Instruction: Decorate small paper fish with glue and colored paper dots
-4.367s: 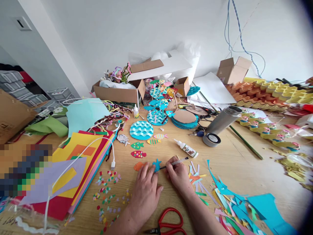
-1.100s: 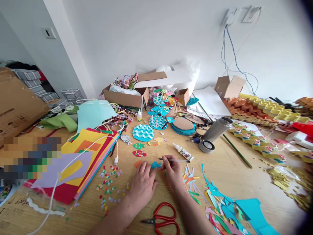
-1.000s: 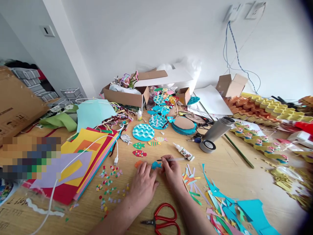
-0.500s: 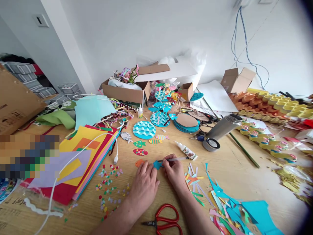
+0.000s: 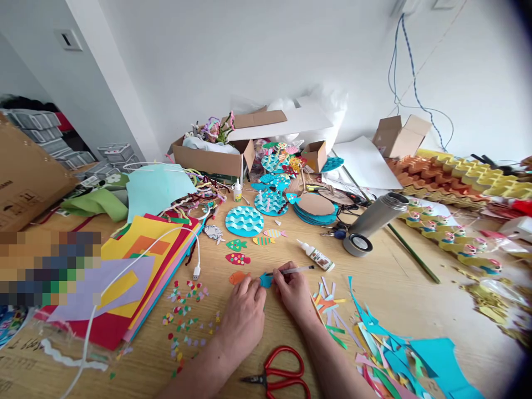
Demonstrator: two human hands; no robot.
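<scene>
A small blue paper cutout (image 5: 266,280) lies on the table under the fingertips of my left hand (image 5: 245,310), whose fingers lie flat and slightly spread. My right hand (image 5: 292,288) pinches a slim pen (image 5: 293,270), its dark tip touching the blue piece. An orange paper fish (image 5: 238,277) rests just beyond my left fingers. Above it are a red dotted fish (image 5: 238,259), a green fish (image 5: 236,245) and striped fish (image 5: 264,241). Red-handled scissors (image 5: 282,371) sit near the front edge.
A glue bottle (image 5: 318,256) lies beyond my right hand, with a metal flask (image 5: 376,219) further right. Paper scraps (image 5: 399,354) spread at the right front, confetti (image 5: 183,310) and stacked coloured sheets (image 5: 124,277) at the left. Wavy blue discs (image 5: 244,221) sit further back.
The pen in my right hand has tilted slightly, its back end shifting left. My left hand has moved a little left, and the orange fish shows more. The view has shifted slightly.
</scene>
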